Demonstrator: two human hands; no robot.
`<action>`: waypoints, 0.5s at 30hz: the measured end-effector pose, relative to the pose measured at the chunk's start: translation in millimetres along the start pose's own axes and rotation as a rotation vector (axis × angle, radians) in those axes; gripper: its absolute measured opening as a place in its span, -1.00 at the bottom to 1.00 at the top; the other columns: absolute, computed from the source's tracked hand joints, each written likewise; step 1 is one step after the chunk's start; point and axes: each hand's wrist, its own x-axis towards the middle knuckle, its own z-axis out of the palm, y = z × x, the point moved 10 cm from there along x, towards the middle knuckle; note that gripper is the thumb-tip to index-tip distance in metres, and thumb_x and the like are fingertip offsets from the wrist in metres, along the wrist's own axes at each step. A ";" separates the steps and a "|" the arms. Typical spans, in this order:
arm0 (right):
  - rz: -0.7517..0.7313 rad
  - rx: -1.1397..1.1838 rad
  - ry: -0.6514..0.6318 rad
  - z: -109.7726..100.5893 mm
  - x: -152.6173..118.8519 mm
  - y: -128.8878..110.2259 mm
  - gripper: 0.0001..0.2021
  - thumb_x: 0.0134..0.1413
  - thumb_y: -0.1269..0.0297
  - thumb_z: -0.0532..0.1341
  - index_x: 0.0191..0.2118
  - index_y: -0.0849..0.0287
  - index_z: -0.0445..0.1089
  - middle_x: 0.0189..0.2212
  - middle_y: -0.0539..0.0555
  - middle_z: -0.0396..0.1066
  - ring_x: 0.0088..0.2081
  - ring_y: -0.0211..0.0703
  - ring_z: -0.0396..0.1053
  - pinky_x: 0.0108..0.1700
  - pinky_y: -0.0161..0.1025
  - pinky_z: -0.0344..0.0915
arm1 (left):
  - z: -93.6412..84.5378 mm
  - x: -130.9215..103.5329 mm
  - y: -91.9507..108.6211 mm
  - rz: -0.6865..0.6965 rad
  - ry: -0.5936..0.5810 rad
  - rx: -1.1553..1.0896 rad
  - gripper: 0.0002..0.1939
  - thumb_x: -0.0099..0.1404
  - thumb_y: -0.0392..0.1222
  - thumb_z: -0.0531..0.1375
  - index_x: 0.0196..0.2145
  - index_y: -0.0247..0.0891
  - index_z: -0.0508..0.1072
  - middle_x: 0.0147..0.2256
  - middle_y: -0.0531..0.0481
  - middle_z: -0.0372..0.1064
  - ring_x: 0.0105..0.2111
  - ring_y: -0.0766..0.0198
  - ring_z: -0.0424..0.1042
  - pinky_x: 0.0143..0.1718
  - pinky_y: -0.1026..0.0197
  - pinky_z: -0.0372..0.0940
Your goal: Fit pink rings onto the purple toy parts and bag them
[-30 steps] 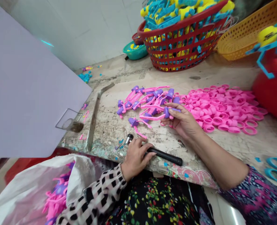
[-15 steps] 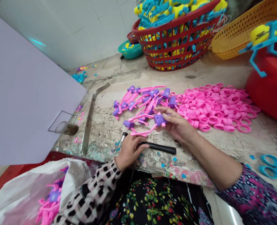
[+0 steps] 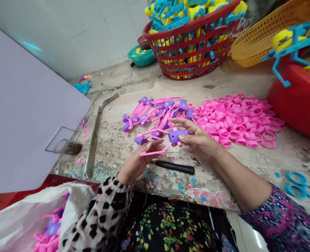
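Note:
My right hand [image 3: 199,138] pinches a purple cup-shaped piece [image 3: 174,137], from which two long pink arms stretch to the left. Beside the lower pink arm is my left hand [image 3: 139,159], its fingers partly behind that arm; whether they grip it is unclear. A black-handled tool [image 3: 175,167] lies on the table just below both hands. Behind them spreads a pile of similar purple and pink pieces [image 3: 167,105], and a heap of pink rings [image 3: 233,120] lies to its right.
A red basket [image 3: 186,49] of blue and yellow pieces stands at the back, a red tub [image 3: 296,101] at the right. Blue rings [image 3: 296,190] lie front right. A glass [image 3: 68,147] in a wire holder is left, above a white sack [image 3: 73,196].
My left hand has risen off the black-handled tool and moved up beside the lower pink arm. My right hand still holds the purple piece. The whole view has shifted slightly.

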 end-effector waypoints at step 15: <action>-0.047 -0.059 -0.074 -3.3 2.9 -10.4 -0.43 -0.14 0.36 0.38 0.05 -0.07 0.30 -0.13 -0.01 0.37 -0.12 -0.15 0.36 -0.16 -0.23 0.32 | 54.4 39.5 24.1 0.127 -0.230 0.559 -0.58 0.23 0.15 0.19 -0.15 -0.23 0.49 -0.30 -0.08 0.47 -0.29 0.13 0.46 -0.25 0.09 0.38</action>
